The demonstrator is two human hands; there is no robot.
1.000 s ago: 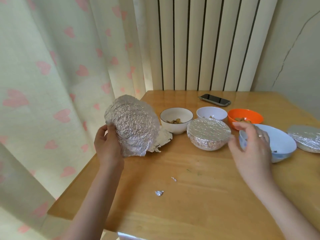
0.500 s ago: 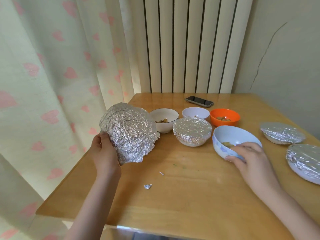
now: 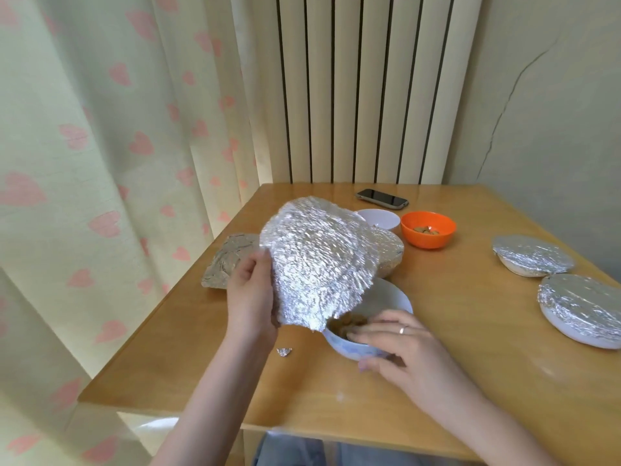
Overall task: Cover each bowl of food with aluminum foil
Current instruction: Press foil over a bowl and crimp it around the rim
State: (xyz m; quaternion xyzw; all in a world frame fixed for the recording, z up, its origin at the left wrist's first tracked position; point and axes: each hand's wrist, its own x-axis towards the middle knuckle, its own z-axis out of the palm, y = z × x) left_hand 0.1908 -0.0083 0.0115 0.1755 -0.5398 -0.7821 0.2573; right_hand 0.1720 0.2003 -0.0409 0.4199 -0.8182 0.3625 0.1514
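Where curtain (image 3: 100, 163) hangs, wooden table (image 3: 470, 348) meets radiator (image 3: 363, 89).

The crumpled foil sheet (image 3: 319, 264) hides the far left part of the pale blue bowl (image 3: 396, 297) and most of a foil-covered bowl (image 3: 389, 250) behind it. A small white bowl (image 3: 379, 219) shows only its right portion. The left hand (image 3: 250, 297) conceals the near corner of the flat foil piece (image 3: 228, 257). The near right covered dish (image 3: 584, 311) is cut off by the right edge. The table (image 3: 487, 381) runs out of view at near right.
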